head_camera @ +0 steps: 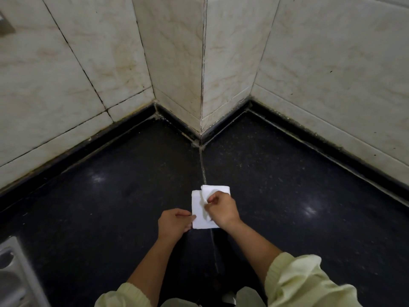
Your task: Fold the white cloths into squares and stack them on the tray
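A small white cloth (199, 209) lies partly folded on the black counter (110, 196), in the lower middle of the head view. My left hand (173, 223) pinches its near left corner with thumb and fingers. My right hand (222, 209) pinches a flap of the cloth and holds it lifted over the middle. A second white fold (218, 189) shows just beyond my right hand; whether it is the same cloth I cannot tell. A metal tray (13, 269) with compartments sits at the lower left edge, mostly out of frame.
Tiled walls (203, 63) form a jutting corner behind the counter. A grout seam (204, 171) runs across the counter from that corner toward the cloth. Something white (228, 296) peeks between my pale yellow sleeves at the bottom edge.
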Action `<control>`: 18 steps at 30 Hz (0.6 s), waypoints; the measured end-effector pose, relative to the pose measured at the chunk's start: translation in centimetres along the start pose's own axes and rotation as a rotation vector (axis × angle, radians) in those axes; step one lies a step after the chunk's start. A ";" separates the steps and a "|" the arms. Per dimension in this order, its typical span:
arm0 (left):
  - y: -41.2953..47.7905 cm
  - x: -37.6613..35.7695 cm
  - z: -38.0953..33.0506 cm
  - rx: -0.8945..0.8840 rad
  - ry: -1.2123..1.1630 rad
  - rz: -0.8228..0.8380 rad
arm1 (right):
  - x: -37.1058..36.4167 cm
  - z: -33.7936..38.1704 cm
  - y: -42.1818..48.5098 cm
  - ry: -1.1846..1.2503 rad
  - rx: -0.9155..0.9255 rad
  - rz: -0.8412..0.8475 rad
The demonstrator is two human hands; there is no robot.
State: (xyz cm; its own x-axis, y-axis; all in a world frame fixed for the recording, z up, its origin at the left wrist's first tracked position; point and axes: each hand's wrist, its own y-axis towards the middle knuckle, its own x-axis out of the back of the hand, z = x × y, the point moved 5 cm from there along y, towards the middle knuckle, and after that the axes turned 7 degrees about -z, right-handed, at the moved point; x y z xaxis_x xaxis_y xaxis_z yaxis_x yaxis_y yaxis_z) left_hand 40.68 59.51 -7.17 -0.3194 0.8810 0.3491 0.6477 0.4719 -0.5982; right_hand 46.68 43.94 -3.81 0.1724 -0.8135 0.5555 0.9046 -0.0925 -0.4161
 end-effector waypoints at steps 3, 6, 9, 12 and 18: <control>-0.1 0.1 0.2 0.003 -0.031 -0.001 | -1.7 -0.1 -0.3 -0.064 0.008 0.040; 0.0 0.2 0.2 -0.004 -0.046 0.007 | -3.0 -0.5 -0.4 -0.080 0.012 0.062; 0.0 0.3 0.2 -0.010 -0.066 0.013 | -3.6 -0.8 -0.6 -0.051 0.001 0.077; 0.1 0.4 0.5 0.005 -0.085 0.034 | -3.6 -0.9 -0.8 -0.011 0.017 0.136; 0.2 0.7 -0.2 0.042 -0.062 0.130 | 1.7 -1.3 1.5 0.202 -0.091 -0.004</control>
State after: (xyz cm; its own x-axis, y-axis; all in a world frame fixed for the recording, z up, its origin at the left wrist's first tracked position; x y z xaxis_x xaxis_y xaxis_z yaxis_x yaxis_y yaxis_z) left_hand 40.72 60.19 -6.94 -0.2779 0.9345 0.2226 0.6570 0.3539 -0.6657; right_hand 47.81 41.69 -4.41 0.0794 -0.9106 0.4056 0.8646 -0.1396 -0.4826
